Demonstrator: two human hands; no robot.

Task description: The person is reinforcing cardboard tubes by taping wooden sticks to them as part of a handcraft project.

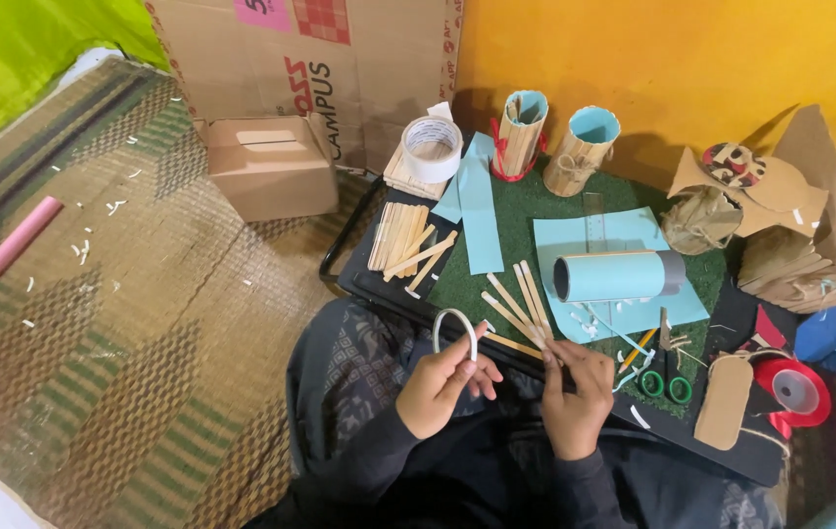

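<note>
My left hand [441, 385] pinches a thin white ring, a small tape roll [455, 329], held up on edge over my lap. My right hand [572, 384] rests at the near edge of the low table, its fingers on the ends of several flat wooden sticks [514, 301] fanned out on the green mat [526, 211]. A light blue paper-covered tube [614, 275] lies on a blue sheet just beyond the sticks.
A stack of sticks [400, 235], a large tape roll [432, 148] and two stick-clad cups [522, 131] stand at the back. Green-handled scissors [665, 380], a red tape roll [794, 388] and cardboard pieces lie right. A cardboard box [269, 167] sits on the woven floor mat left.
</note>
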